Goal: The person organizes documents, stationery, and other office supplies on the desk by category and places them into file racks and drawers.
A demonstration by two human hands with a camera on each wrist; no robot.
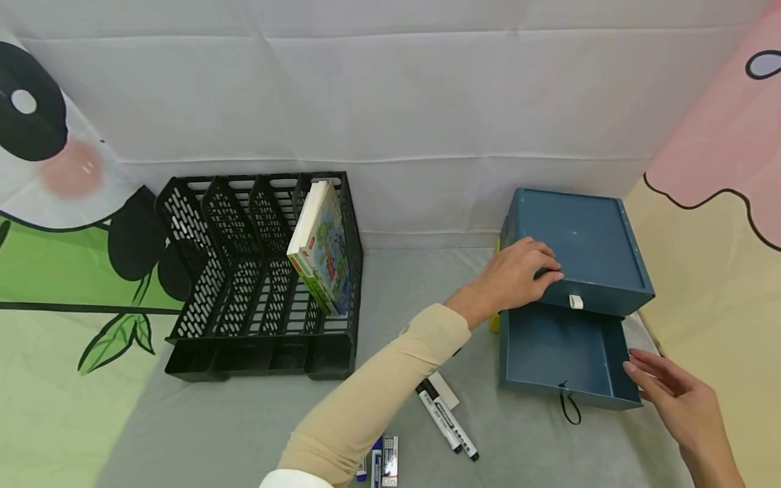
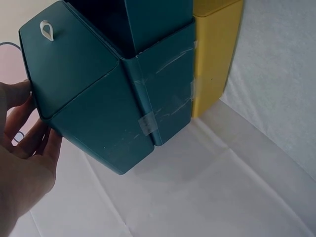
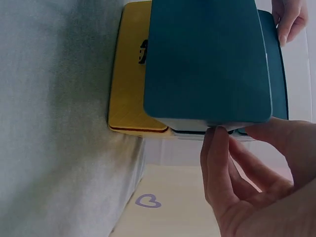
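A blue two-drawer box (image 1: 579, 237) stands on the right of the table. Its lower drawer (image 1: 564, 346) is pulled out and has a dark loop (image 1: 571, 409) at the front; nothing shows inside it. The upper drawer is closed, with a white tab (image 1: 575, 302). My left hand (image 1: 518, 271) rests on the box's top near the front left corner, fingertips touching its edge. My right hand (image 1: 683, 403) holds the right wall of the pulled-out drawer, thumb at the rim and fingers against the outside. In the right wrist view the fingers (image 3: 217, 163) touch that wall.
A yellow box (image 2: 215, 54) sits beneath the blue one. On the left stands a black mesh rack (image 1: 244, 285) with books (image 1: 323, 251) in its rightmost slot. Black-capped markers (image 1: 448, 420) and blue-capped ones (image 1: 377, 464) lie on the table, partly near my left sleeve.
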